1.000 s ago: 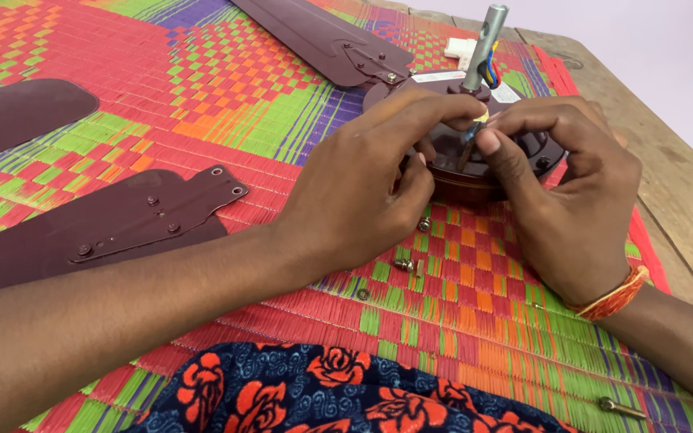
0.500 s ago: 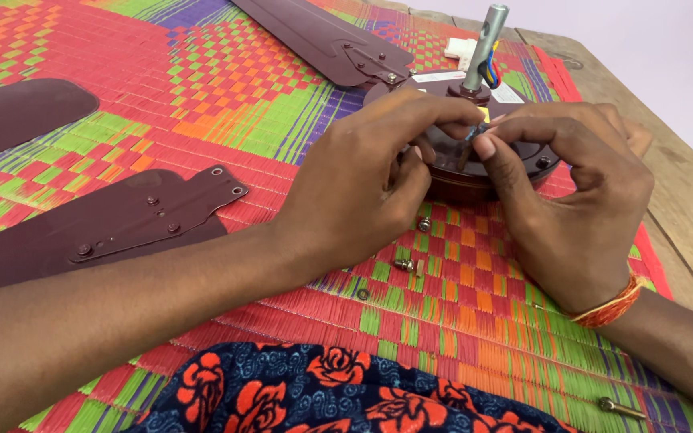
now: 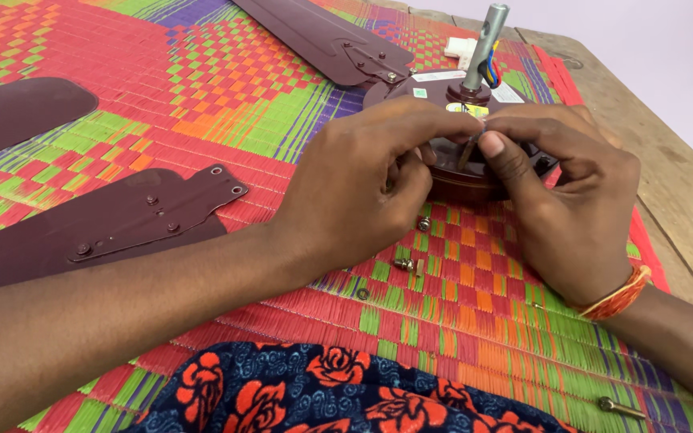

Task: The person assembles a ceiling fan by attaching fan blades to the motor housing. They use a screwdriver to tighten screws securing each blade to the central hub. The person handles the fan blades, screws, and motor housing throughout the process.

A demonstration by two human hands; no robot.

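Resting on a bright woven mat (image 3: 226, 104), a round maroon metal fan motor (image 3: 451, 172) is met by both hands. A thin dark pin (image 3: 467, 150) is pinched jointly by the left hand (image 3: 362, 188) and right hand (image 3: 567, 200), fingertips together above the motor. Loose silver screws (image 3: 405, 263) lie just below.

Both hands meet over a maroon ceiling-fan motor housing (image 3: 475, 180) at about one o'clock on the woven mat (image 3: 202, 104): the left hand (image 3: 362, 188) and the right hand (image 3: 567, 200) bring thumb and forefinger tips together on a small thin part on top of it, just below the grey downrod (image 3: 483, 44) with its coloured wires. Loose screws (image 3: 404, 263) lie on the mat at six o'clock from the housing, between the wrists, and another screw (image 3: 619, 407) sits at five o'clock near the lower edge. One fan blade (image 3: 106, 228) with its bracket lies at nine o'clock from the hands, a second blade (image 3: 322, 36) runs up at eleven o'clock, still bolted to the housing, and a third (image 3: 18, 112) rests at the far left edge.
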